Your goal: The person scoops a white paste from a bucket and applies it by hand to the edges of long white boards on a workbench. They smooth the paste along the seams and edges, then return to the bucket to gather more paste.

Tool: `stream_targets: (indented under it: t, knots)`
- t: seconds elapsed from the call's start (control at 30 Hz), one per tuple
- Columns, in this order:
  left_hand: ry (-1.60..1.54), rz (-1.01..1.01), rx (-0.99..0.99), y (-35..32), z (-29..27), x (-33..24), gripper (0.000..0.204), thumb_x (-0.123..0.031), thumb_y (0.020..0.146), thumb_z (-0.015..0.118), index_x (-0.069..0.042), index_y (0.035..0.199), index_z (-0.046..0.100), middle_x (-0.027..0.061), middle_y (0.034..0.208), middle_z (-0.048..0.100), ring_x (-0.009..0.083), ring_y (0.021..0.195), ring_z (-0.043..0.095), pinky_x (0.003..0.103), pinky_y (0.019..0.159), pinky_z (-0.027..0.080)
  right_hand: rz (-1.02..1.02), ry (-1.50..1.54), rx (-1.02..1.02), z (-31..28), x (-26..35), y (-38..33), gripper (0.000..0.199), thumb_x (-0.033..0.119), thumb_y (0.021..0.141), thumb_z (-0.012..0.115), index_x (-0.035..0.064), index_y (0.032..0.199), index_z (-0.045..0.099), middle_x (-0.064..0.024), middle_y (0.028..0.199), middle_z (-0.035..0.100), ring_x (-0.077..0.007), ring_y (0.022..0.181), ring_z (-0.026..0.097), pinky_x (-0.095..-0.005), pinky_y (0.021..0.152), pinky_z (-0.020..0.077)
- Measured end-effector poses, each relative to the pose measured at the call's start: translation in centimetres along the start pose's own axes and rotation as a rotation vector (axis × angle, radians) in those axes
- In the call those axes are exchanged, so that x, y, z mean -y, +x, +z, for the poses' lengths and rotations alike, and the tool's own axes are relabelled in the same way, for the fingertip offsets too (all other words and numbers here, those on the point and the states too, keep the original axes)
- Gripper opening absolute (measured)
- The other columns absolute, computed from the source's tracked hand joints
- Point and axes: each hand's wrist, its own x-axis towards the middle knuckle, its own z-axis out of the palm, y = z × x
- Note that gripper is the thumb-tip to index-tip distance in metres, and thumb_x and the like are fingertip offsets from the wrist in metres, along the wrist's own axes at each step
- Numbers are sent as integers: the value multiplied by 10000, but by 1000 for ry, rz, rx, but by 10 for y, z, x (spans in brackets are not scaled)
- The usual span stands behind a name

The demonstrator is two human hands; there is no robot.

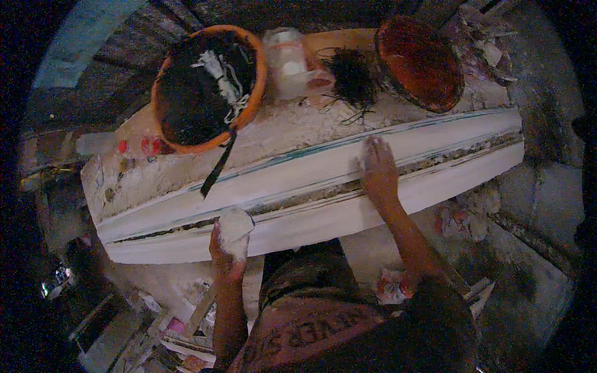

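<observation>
The right hand (pixel 377 166) lies flat with its fingers stretched out, pressing on the long white plaster moulding (pixel 311 186); it grasps nothing. The left hand (pixel 229 239) is closed around a lump of white wet plaster (pixel 235 227), at the near edge of the moulding towards its left end. The long axis of the moulding runs from lower left to upper right across the workbench (pixel 286 127), directly under the right fingers. Its surface is smooth, with a rough dark groove along the length. At the far edge stand an orange bucket (pixel 208 87) with dark content, a clear plastic container (pixel 287 62), a tuft of dark fibres (pixel 351 78) and a round red basin (pixel 420 62).
</observation>
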Motion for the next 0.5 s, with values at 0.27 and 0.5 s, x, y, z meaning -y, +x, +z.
stream_targets:
  t: [0.27, 0.5]
  knots:
    - [-315, -87, 1, -15, -54, -25, 441, -328, 984, 601, -56, 1331, 580, 106, 1312, 648, 278, 1212, 613, 438, 1069, 474, -11, -139, 86, 22, 65, -13, 619, 354, 980, 597, -24, 1448, 453, -221, 1481, 480, -390, 1382, 439, -518, 1195, 280]
    - [-307, -112, -114, -17, -131, -35, 427, -287, 971, 618, -26, 1308, 582, 130, 1304, 647, 280, 1203, 617, 417, 1054, 484, 135, -216, 4, 33, 103, -11, 675, 374, 974, 598, -28, 1484, 412, -229, 1520, 440, -393, 1419, 404, -514, 1200, 268]
